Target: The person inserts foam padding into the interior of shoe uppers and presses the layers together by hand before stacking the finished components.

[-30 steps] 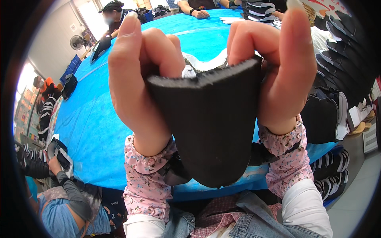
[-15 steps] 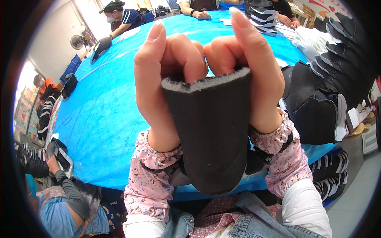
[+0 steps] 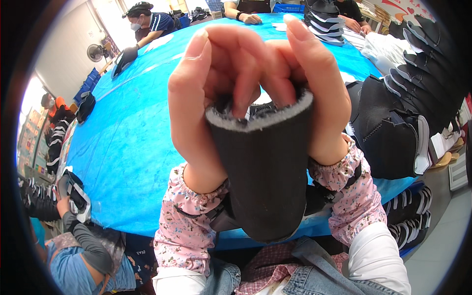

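Observation:
A black shoe upper (image 3: 260,182) hangs between my hands, rounded at the bottom, its raw grey padded edge facing up. My left hand (image 3: 191,108) closes on its left side, with bent fingers reaching into the open top and the thumb pointing up. On the other side, my right hand (image 3: 327,103) grips it the same way, its fingers curled inside the rim. Through the opening a dark textured bit of the inside shows. The far side of the upper is hidden behind its front and my fingers.
A blue-covered table (image 3: 128,162) spreads out beyond my hands. Stacked black shoe uppers (image 3: 418,73) stand at right, with more in a blue crate (image 3: 410,216) below. Another pile (image 3: 324,22) sits at the far edge. Co-workers (image 3: 152,24) are around the table, one at lower left (image 3: 83,250).
The fingers of both hands have shifted and spread inside the top, so the opening gapes wider and shows more of its inside. The rim has moved slightly lower.

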The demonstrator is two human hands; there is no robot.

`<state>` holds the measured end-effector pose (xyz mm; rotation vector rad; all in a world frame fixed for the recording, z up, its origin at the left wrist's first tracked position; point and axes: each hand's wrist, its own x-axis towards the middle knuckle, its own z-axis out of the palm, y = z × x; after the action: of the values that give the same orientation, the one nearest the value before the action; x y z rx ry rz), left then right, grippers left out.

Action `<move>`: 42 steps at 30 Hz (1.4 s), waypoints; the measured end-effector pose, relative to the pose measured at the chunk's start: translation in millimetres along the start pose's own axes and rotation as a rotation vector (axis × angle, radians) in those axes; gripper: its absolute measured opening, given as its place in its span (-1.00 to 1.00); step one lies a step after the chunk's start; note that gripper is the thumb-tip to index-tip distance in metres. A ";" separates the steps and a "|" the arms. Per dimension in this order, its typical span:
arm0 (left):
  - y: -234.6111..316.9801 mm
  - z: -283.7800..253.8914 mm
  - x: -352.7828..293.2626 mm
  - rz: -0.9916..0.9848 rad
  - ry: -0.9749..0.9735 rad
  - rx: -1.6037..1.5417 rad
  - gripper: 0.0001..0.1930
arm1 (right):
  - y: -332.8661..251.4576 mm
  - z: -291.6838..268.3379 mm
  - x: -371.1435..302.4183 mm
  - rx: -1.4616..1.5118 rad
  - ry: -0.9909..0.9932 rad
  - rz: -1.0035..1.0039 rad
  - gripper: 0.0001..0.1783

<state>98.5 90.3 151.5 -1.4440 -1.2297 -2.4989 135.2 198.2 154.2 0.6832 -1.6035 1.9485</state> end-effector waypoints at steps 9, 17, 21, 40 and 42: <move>4.3 -1.1 1.4 -0.060 0.163 0.182 -0.50 | 7.3 -3.8 1.0 0.012 -0.003 -0.230 -0.56; -4.6 -2.3 1.1 -0.020 0.106 -0.058 -0.48 | 6.3 -4.5 0.4 0.006 -0.056 -0.263 -0.57; -1.3 -16.5 8.8 0.148 0.151 0.238 -0.50 | 2.8 -12.5 10.6 -0.311 0.000 -0.509 -0.50; 9.3 1.8 -11.3 0.329 -0.018 0.641 -0.54 | -12.5 -6.7 -2.1 -0.550 -0.085 -0.578 -0.70; 9.5 1.7 -10.8 0.289 -0.014 0.615 -0.54 | -8.0 -4.6 0.3 -0.538 -0.045 -0.605 -0.67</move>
<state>109.4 80.9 149.9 -1.3447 -1.4818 -1.7128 140.1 204.1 159.4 0.8542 -1.6025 1.0237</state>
